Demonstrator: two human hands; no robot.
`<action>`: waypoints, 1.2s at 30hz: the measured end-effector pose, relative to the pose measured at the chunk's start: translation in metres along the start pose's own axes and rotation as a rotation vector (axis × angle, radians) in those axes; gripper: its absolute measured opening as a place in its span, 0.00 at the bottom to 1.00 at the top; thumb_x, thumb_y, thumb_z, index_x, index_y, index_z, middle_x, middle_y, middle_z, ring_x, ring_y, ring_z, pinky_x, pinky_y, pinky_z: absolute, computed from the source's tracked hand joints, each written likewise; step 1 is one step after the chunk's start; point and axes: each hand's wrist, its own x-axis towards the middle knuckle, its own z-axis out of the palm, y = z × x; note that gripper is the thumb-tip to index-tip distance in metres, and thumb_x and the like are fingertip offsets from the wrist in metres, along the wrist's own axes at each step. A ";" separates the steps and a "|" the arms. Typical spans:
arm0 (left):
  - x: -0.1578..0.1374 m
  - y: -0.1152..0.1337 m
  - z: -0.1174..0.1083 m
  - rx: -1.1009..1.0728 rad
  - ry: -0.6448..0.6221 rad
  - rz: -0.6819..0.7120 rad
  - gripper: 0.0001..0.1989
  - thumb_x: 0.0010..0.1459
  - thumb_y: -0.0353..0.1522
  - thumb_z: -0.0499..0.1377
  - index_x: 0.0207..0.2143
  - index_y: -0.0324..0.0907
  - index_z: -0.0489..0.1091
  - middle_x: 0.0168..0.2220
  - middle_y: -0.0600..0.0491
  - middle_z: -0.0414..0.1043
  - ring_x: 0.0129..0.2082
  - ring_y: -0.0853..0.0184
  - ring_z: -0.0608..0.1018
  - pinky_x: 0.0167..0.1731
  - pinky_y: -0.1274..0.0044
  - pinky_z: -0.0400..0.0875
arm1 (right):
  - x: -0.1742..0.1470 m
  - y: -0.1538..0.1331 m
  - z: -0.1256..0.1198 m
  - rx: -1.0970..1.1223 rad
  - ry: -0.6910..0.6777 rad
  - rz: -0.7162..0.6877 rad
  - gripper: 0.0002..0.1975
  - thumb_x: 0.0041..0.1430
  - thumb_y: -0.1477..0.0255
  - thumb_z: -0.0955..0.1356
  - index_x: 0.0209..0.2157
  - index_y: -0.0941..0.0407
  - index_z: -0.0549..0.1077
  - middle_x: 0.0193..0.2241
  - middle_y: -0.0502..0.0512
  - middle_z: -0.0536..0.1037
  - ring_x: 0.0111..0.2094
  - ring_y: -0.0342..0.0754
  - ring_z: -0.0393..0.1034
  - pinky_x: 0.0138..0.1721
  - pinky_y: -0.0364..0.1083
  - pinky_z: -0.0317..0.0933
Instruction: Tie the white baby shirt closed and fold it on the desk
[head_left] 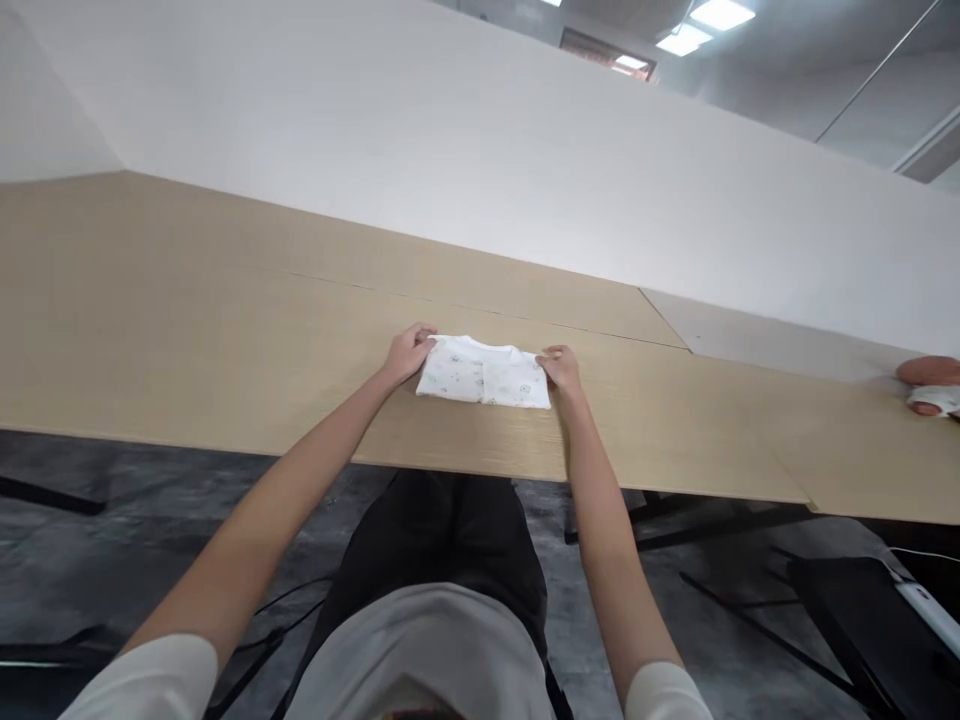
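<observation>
A small white baby shirt [484, 372] with a scattered print lies folded into a wide, short rectangle on the wooden tabletop. Its neckline faces away from me, and a front placket runs down its middle. At the shirt's upper left corner, my left hand [409, 352] is closed on the edge, thumb against the cloth. My right hand [559, 368] pinches the upper right corner between thumb and fingers. Parts of the fingertips on both hands are hidden by the hands and fabric.
The light wooden table [187, 330] runs across the view, with its front edge close to my body. A white partition [450, 150] rises behind it. At the far right lies a brown and white item [934, 385]. A black chair [862, 610] stands lower right.
</observation>
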 end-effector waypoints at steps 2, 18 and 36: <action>-0.002 -0.003 -0.002 0.028 -0.003 0.019 0.18 0.52 0.35 0.54 0.45 0.39 0.72 0.30 0.51 0.73 0.32 0.64 0.73 0.37 0.74 0.67 | 0.000 0.000 -0.003 -0.004 0.012 0.033 0.21 0.43 0.69 0.70 0.42 0.58 0.70 0.25 0.51 0.73 0.27 0.49 0.69 0.31 0.46 0.63; -0.005 -0.003 -0.002 0.177 -0.038 0.015 0.16 0.53 0.36 0.55 0.41 0.41 0.76 0.39 0.48 0.78 0.38 0.62 0.76 0.42 0.73 0.69 | -0.008 -0.004 -0.003 -0.169 0.013 -0.138 0.11 0.52 0.72 0.66 0.33 0.60 0.80 0.36 0.62 0.80 0.37 0.51 0.75 0.41 0.47 0.65; -0.002 -0.010 0.002 0.048 0.034 0.042 0.18 0.57 0.31 0.51 0.45 0.38 0.76 0.46 0.44 0.76 0.45 0.63 0.76 0.50 0.72 0.67 | -0.011 -0.002 -0.004 -0.201 0.028 -0.179 0.16 0.56 0.69 0.62 0.33 0.61 0.80 0.35 0.62 0.80 0.37 0.52 0.73 0.42 0.47 0.63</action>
